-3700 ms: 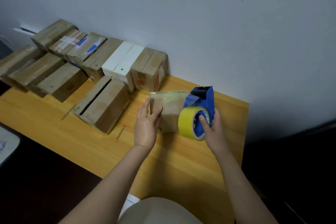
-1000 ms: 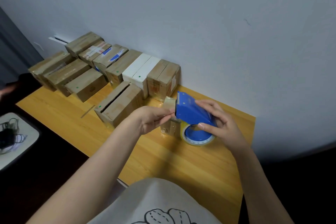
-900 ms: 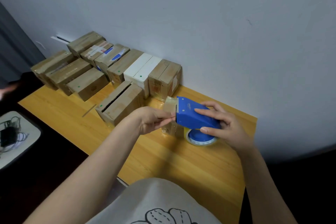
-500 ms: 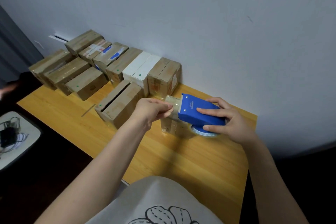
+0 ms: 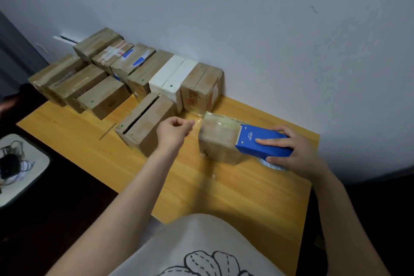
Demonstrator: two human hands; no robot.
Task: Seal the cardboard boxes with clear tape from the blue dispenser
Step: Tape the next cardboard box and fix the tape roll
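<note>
Blue dispenser (image 5: 261,135), right hand (image 5: 300,152) curled over

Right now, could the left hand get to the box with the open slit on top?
Probably yes: the left hand hovers right beside that box, nothing between, though its fingers pinch the tape end.

Wooden table (image 5: 246,190) carries rows of cardboard boxes (image 5: 103,98) against the wall (image 5: 268,40), one small box (image 5: 218,139) apart, and a thin sliver (image 5: 108,131), possibly wood.
</note>
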